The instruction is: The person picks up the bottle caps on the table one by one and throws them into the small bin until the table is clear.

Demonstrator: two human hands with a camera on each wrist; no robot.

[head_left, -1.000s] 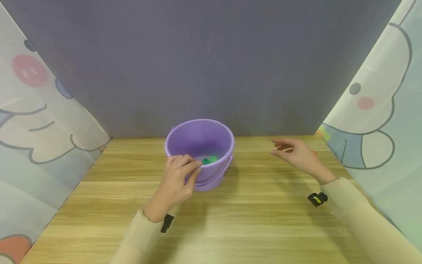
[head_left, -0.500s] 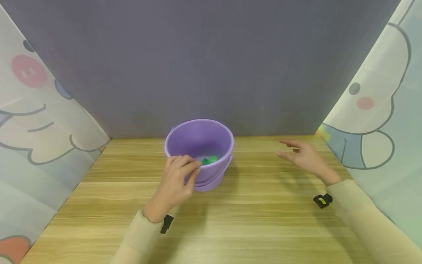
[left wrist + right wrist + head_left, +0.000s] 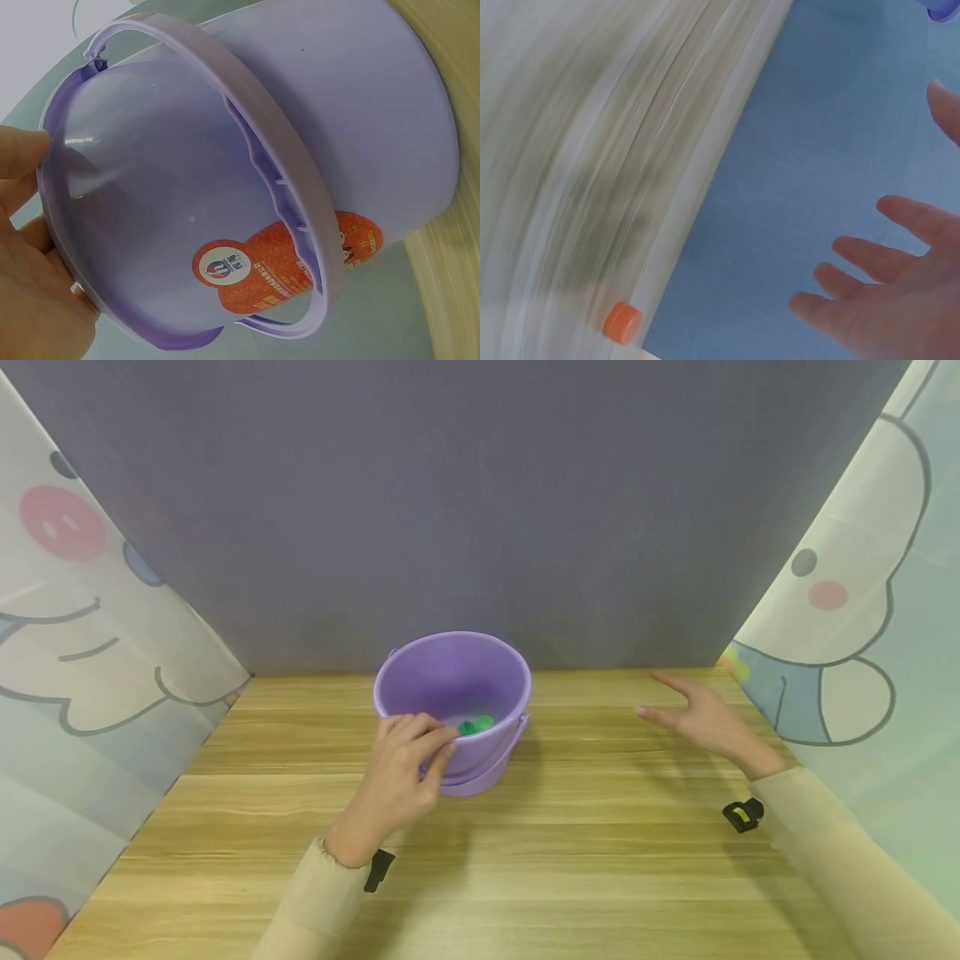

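A purple bucket point(image 3: 495, 756) stands upright on the wooden table. My left hand point(image 3: 401, 772) grips its near rim, fingers over the edge and thumb outside. Inside, near the bottom, lie a light green cap-like piece point(image 3: 485, 722) and a darker green one point(image 3: 467, 727). In the left wrist view the bucket's handle point(image 3: 281, 142) hangs down along its side. To the right, my right hand point(image 3: 705, 722) is in the air over the table, fingers spread and holding nothing. An orange bottle cap point(image 3: 622, 322) shows in the right wrist view; the hand hides it in the head view.
A dark grey panel point(image 3: 480, 510) rises at the table's back edge. Cloths with cartoon prints point(image 3: 840, 568) hang on both sides. The wooden table point(image 3: 570, 868) spreads out in front of the bucket.
My right hand has moved a little to the right and its fingers have spread wider. The orange piece seen beside it earlier is now behind the hand. The left hand stays on the rim.
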